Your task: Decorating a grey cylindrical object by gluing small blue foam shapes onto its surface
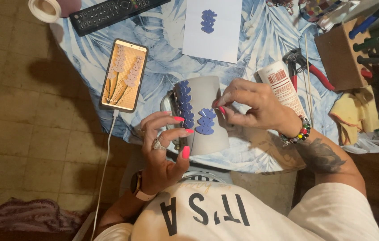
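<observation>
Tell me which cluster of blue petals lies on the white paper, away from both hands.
The small petal cluster at the top, alone on the white paper; the other two sit on the grey card.

left hand (165, 147) holds grey card (205, 114) | right hand (254, 105) pinches blue petals (206, 121) | phone (124, 75) beside

The left hand (165, 143) covers the lower left edge of the grey card (205, 114) and most of a dark object beneath it, whose kind cannot be told; what the right hand (254, 107) pinches at its fingertips is too small to identify. The remote control (113, 13), the tape roll (44, 9) and the wooden tool block (343, 56) are each cut off by the frame's top or right edge. The pliers (305, 67) lie partly hidden behind the white tube (283, 85), and the phone (124, 75) shows a flower picture too small for detail.
</observation>
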